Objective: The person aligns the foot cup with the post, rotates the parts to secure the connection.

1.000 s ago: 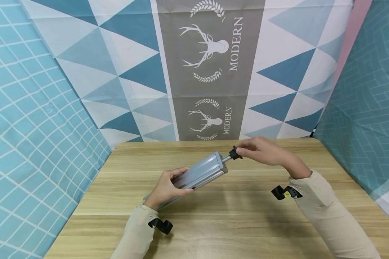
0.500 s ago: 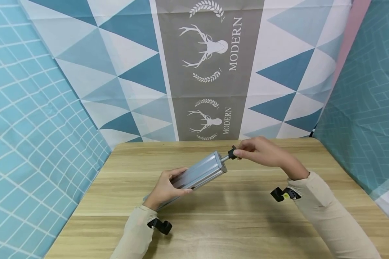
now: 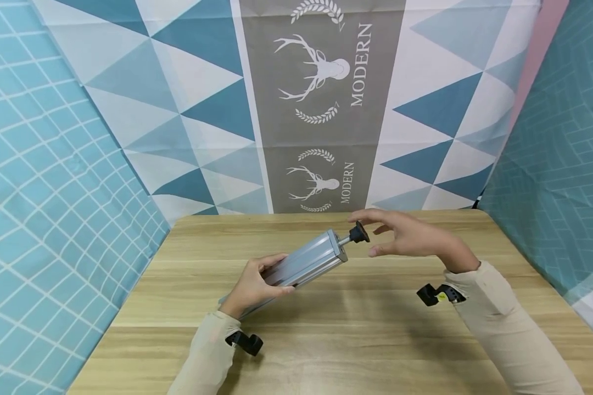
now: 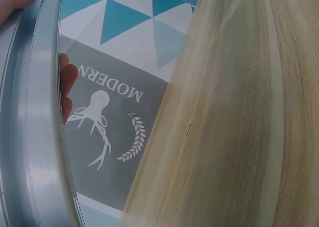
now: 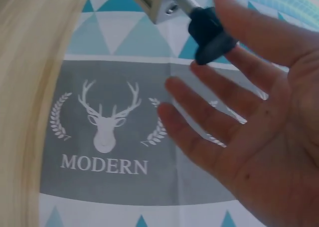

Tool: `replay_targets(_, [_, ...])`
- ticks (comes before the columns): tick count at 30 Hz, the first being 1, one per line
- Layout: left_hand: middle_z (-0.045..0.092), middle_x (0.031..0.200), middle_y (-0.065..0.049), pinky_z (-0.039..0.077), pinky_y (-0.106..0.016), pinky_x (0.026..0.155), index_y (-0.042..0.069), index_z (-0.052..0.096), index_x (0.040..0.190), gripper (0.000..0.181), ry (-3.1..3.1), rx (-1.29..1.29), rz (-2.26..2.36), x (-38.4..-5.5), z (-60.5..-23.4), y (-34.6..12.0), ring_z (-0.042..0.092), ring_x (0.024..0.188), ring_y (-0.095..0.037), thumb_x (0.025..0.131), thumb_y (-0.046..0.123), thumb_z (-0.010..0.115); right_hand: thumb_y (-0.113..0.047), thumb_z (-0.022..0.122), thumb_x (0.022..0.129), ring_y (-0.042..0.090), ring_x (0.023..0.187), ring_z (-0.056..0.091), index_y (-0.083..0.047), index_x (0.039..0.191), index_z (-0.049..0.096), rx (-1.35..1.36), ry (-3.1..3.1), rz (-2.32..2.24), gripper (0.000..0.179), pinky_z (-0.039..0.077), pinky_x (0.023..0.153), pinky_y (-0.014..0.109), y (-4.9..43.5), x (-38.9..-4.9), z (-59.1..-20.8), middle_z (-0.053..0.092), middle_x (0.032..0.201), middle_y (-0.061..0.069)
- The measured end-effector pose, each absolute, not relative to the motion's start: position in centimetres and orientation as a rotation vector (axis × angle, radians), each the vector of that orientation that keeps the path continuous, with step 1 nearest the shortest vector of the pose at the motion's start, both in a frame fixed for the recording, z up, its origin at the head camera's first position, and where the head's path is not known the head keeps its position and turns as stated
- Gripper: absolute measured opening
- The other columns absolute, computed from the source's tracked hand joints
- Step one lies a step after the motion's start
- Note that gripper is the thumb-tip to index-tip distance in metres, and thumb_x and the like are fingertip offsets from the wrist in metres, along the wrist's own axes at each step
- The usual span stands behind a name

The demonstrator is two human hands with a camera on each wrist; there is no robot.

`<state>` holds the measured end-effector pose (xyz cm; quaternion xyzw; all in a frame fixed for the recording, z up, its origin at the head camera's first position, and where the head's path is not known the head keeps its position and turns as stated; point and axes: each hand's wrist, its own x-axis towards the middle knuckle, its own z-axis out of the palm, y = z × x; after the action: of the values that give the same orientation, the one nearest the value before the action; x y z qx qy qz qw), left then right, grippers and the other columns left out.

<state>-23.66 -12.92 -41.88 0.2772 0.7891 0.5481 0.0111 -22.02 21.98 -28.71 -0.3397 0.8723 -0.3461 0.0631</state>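
A silver aluminium profile (image 3: 306, 258) slants up to the right above the table. My left hand (image 3: 259, 285) grips it round its lower half, the thumb on the near side; in the left wrist view, fingertips (image 4: 67, 85) curl past the far edge of the profile (image 4: 45, 137). A threaded rod (image 3: 345, 241) sticks out of the end plate and bears a black levelling foot (image 3: 359, 232). Around that foot my right hand (image 3: 407, 236) is spread, with its fingers apart. In the right wrist view the black foot (image 5: 209, 32) lies between thumb and fingers, with no grip on it.
The wooden table (image 3: 336, 351) lies below both hands. A patterned cloth (image 3: 321, 109) with deer prints hangs behind its back edge. Blue cloths (image 3: 44, 181) hang on both sides. Each wrist wears a black camera mount (image 3: 244, 344).
The right hand has let go of the black levelling foot and spread its fingers. The left hand and the profile have stayed nearly in place.
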Motion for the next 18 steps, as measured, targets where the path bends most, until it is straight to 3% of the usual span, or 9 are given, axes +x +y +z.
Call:
replay_targets(4, [0.061,0.127,-0.007,0.047,-0.031,0.088,0.016,0.062,0.129,0.066,2.467,0.838,1.702,-23.9,-41.7,-12.5,0.06,0.109,-0.02,0.068,0.023,0.088,-0.016,0.073,0.086,0.025,0.115,0.058,-0.016,0.133,0.054,-1.008,2.7,-1.024,0.051,0.045,0.096,0.049,22.2,-22.6,-28.8,0.062,0.124,0.003])
replay_targets(8, [0.061,0.128,-0.006,0.047,-0.032,0.088,0.017,0.062,0.129,0.066,2.468,0.819,1.702,-24.0,-41.8,-12.4,0.06,0.11,-0.021,0.068,0.024,0.088,-0.03,0.065,0.092,0.02,0.092,0.065,-0.01,0.114,0.067,-0.881,2.741,-1.035,0.03,0.051,0.082,0.043,22.0,-23.2,-29.2,0.071,0.098,0.0])
replay_targets(12, [0.061,0.128,-0.006,0.047,-0.031,0.088,0.016,0.061,0.129,0.067,2.469,0.819,1.701,-24.0,-41.8,-12.4,0.06,0.111,-0.021,0.069,0.024,0.088,-0.039,0.052,0.099,0.014,0.07,0.059,-0.011,0.095,0.073,-0.812,2.784,-1.0,0.035,0.044,0.063,0.033,21.8,-23.5,-29.4,0.07,0.08,-0.004])
replay_targets(15, [0.061,0.128,-0.006,0.047,-0.03,0.088,0.016,0.061,0.13,0.066,2.467,0.823,1.702,-24.0,-41.7,-12.4,0.06,0.111,-0.02,0.069,0.023,0.087,-0.035,0.048,0.101,0.018,0.079,0.065,-0.007,0.104,0.073,-0.828,2.721,-1.036,0.037,0.048,0.067,0.035,22.1,-23.4,-29.3,0.073,0.089,0.003])
replay_targets(18, [0.062,0.127,-0.006,0.047,-0.03,0.088,0.017,0.062,0.129,0.065,2.456,0.831,1.715,-23.9,-41.7,-12.5,0.06,0.11,-0.02,0.069,0.022,0.087,-0.027,0.055,0.099,0.03,0.104,0.064,-0.004,0.13,0.058,-0.875,2.601,-1.109,0.039,0.051,0.084,0.043,22.5,-23.3,-29.1,0.067,0.116,0.014])
